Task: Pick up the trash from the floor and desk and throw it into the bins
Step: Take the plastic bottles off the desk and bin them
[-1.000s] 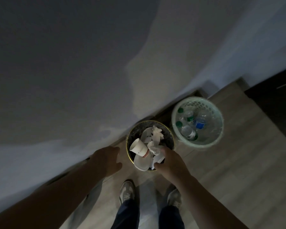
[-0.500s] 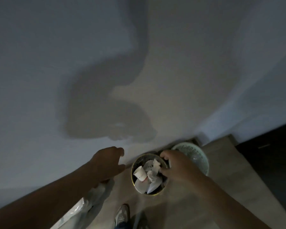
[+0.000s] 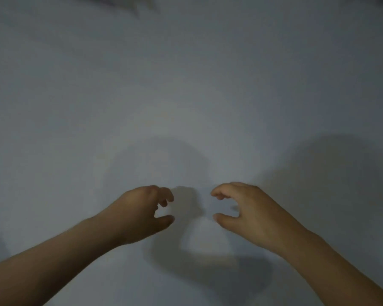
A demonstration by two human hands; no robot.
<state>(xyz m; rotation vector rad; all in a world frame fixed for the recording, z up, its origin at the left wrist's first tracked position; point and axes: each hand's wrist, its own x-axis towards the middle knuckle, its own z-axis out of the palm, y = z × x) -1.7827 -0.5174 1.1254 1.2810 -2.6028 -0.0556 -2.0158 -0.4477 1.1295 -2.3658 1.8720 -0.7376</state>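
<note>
Plainly, both bare forearms (image 3: 53, 257) reach forward side by side. The left hand (image 3: 139, 209) has a slack grip, fingers loosely curled, thumb apart, holding nothing. The right hand (image 3: 250, 213), near it, mirrors that, equally empty. Beyond both grips stands a pale wall (image 3: 186, 85) carrying their shadows (image 3: 186, 202). Where the trash and bins lie cannot be told.

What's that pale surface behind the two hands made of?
The wall looks like painted plaster or drywall, pale and matte: smooth, seamless, and shadows of the left hand and right hand fall softly on it without glare. Dim light leaves the exact material open.
</note>
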